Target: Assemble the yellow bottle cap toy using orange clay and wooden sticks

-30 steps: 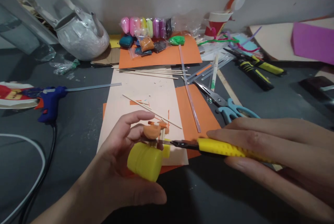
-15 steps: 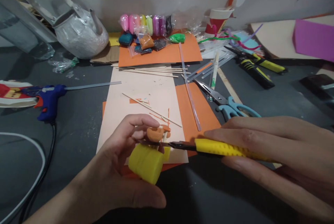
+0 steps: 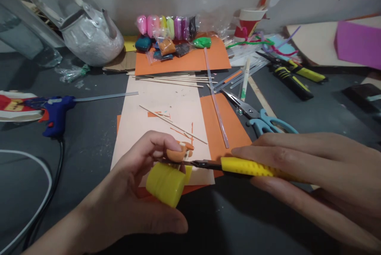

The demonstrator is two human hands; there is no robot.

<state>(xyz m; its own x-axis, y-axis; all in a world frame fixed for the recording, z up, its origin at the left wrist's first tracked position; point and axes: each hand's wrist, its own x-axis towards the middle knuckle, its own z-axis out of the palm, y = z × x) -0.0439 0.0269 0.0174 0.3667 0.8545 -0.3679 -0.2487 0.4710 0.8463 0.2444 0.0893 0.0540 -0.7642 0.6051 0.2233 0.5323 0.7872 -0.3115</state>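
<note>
My left hand (image 3: pixel 133 191) is closed around a small clay model made of a yellow clay piece (image 3: pixel 165 184) and an orange clay piece (image 3: pixel 175 154), with short pale sticks between them. The index fingertip presses against the orange part; the thumb lies below the yellow part. In my right hand (image 3: pixel 309 179) is a yellow utility knife (image 3: pixel 250 167), gripped between thumb and fingers. Its dark blade points left and lies in the gap between the orange and yellow clay. Whether the blade touches the sticks there is hard to see.
Beneath the hands lies a pale sheet (image 3: pixel 166 96) with thin wooden sticks (image 3: pixel 175 126) and orange scraps. Scissors (image 3: pixel 258 120), pliers (image 3: pixel 291 78) and a glue stick (image 3: pixel 217 108) are to the right. A blue glue gun (image 3: pixel 56 114) and metal kettle (image 3: pixel 92 41) stand left. Clay packets (image 3: pixel 169 29) sit behind.
My left index fingertip has come down onto the orange clay. The clay model and the knife have shifted very slightly left; both grips stay the same.
</note>
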